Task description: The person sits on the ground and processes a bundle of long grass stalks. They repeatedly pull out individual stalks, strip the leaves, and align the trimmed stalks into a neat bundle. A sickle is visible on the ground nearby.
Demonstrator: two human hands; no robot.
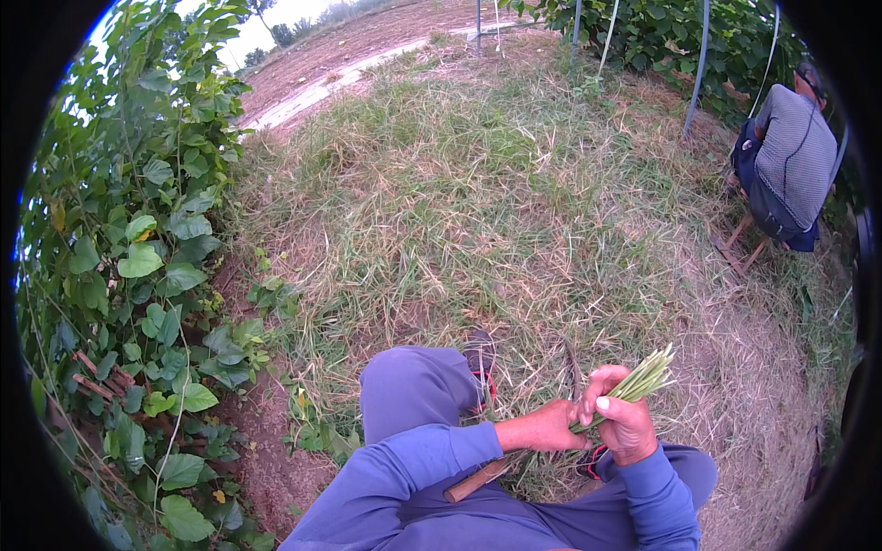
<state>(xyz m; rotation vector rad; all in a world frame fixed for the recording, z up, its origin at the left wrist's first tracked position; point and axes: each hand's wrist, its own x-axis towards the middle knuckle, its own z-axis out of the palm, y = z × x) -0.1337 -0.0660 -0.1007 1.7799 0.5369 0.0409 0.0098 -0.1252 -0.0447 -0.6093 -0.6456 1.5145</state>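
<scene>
Before my knees, both hands are around a bundle of thin green stalks (pixel 642 380), whose pale cut ends point up and to the right. My right hand (pixel 620 417) grips the bundle near its upper part, thumb across the stalks. Against it lies my left hand (pixel 548 425), its fingers closed on the lower end of the bundle. Most of that lower end is hidden behind the hands. Below my left wrist a wooden handle (pixel 475 481) rests by my lap; whatever it belongs to is not clearly visible.
Leafy climbing plants (pixel 182 275) rise at the left, with cut woody stubs (pixel 103 379) among them. Cut grass (pixel 441 227) covers the ground ahead. At the right a person (pixel 792 158) sits on a low wooden stool (pixel 741 248), near metal poles (pixel 699 69) and more foliage.
</scene>
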